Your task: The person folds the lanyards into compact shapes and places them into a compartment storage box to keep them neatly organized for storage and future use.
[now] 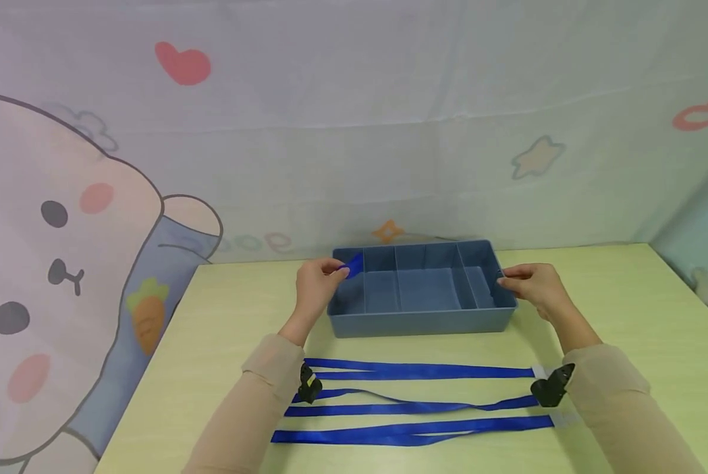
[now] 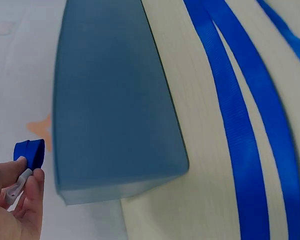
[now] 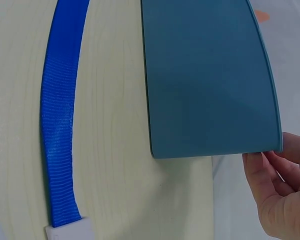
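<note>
1. pinches folded blue strap (image 1: 355, 263) & its whitish clip (image 2: 18, 189) btwn thumb & fingers of left hand (image 1: 316, 286).
2. holds said strap at lh end of grey-blue box (image 1: 419, 323), over leftmost compt per head view; can't tell exact ht.
3. grips box rim at rt end w/ right hand (image 1: 537, 288), both hands thus occupied.
4. has box upright on pale-yellow bench (image 1: 241, 303), nr back edge, split by dividers into compts.
5. has 3 more straps lying approx parallel in front of box: far strap (image 1: 448, 372), middle strap (image 1: 401, 408), near strap (image 1: 389, 436), latter w/ whitish end pc (image 1: 564, 419) at rt.
6. wears beige sleeves (image 1: 241, 421), black gadget (image 1: 310, 384) nr left cuff, another nr rt.
7. has printed cloth (image 1: 330, 164) behind bench, incl. cartoon animal (image 1: 93, 263), heart (image 1: 183, 64), star (image 1: 537, 158).
</note>
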The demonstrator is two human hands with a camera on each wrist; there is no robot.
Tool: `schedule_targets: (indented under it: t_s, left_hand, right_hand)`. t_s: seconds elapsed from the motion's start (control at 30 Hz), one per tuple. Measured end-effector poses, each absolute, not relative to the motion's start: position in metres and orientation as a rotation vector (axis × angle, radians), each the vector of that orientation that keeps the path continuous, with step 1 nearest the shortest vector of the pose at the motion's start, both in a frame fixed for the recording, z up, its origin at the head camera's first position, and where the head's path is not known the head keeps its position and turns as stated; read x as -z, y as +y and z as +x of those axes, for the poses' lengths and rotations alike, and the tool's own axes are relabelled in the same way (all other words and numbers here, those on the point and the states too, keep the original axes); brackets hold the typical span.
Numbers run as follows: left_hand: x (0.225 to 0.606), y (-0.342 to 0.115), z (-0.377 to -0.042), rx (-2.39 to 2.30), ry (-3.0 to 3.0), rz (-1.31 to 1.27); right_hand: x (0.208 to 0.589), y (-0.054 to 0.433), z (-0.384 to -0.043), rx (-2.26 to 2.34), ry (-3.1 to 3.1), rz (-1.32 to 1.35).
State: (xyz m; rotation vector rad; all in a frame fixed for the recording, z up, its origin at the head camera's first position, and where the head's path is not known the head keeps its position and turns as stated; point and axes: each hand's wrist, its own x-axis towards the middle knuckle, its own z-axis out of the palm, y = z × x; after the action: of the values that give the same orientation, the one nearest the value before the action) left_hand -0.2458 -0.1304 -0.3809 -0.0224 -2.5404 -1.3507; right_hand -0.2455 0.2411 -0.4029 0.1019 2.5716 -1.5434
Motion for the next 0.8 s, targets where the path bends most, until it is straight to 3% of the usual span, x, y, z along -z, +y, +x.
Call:
schedule_targets:
  t_s: [0.4, 0.8]
  left_hand:
    - [0.392, -0.127, -0.262, 1.110, -2.568, -0.031]
    - [0.394, -0.114, -0.271, 0.770, -2.788, -0.196]
  right_hand:
    - [0.405, 0.237, -0.245, 1.541, 2.551, 0.124]
    - [0.403, 0.237, -0.242, 1.530, 2.553, 0.113]
